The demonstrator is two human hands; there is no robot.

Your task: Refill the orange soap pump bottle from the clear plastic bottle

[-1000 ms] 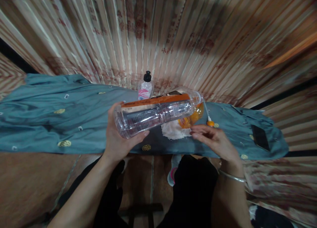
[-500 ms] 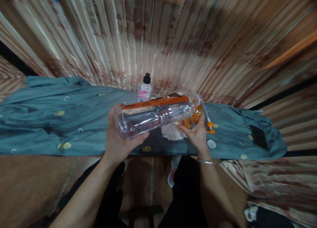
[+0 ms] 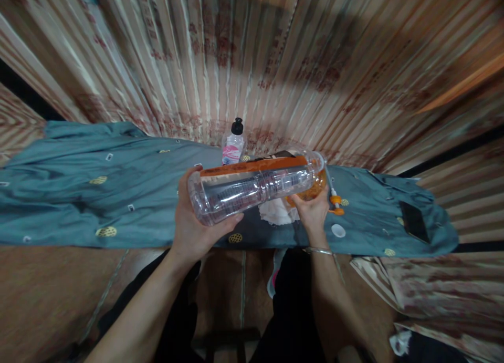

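Holds clear bottle [image 3: 255,187] level above worktop [image 3: 79,195].
Grips base with left hand [image 3: 192,226]; now clasps neck end with right hand [image 3: 313,213], open a second ago.

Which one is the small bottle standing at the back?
Find the long blue-grey cloth. At its far edge, just behind the big clear bottle tipped sideways in the left hand, stands the small bottle: upright, black cap, pink label.

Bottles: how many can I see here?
2. A large clear plastic bottle with an orange label lies sideways in the left hand; a small clear black-capped bottle stands behind it on the blue cloth. The half-hidden orange container in the right hand may be a third.
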